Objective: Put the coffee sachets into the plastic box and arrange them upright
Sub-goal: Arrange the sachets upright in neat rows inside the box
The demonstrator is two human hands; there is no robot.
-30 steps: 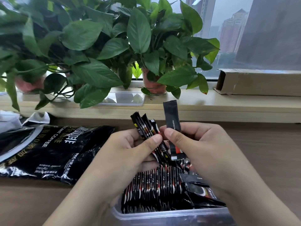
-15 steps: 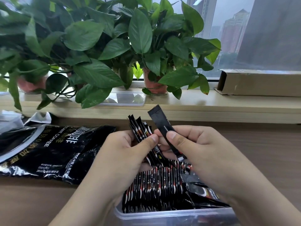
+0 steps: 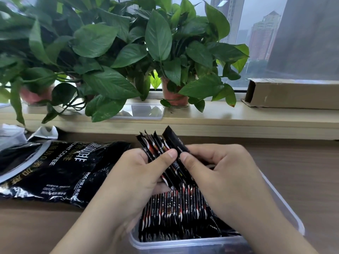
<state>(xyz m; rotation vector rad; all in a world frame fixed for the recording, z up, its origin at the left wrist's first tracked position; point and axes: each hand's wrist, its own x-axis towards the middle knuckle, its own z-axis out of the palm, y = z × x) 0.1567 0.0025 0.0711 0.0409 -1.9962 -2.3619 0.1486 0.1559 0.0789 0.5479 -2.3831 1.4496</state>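
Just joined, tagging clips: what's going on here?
A person's left hand grips a fanned bunch of sachets above the plastic box; the right hand pinches a single sachet against it. Rows of sachets already fill much of the box. The big coffee bag lies beside it on the table.

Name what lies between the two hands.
Head view: a fanned bunch of coffee sachets, held by the left hand and right hand, above the plastic box.

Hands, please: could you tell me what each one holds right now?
Left hand: holds a fanned bunch of coffee sachets.
Right hand: pinches a single black sachet.
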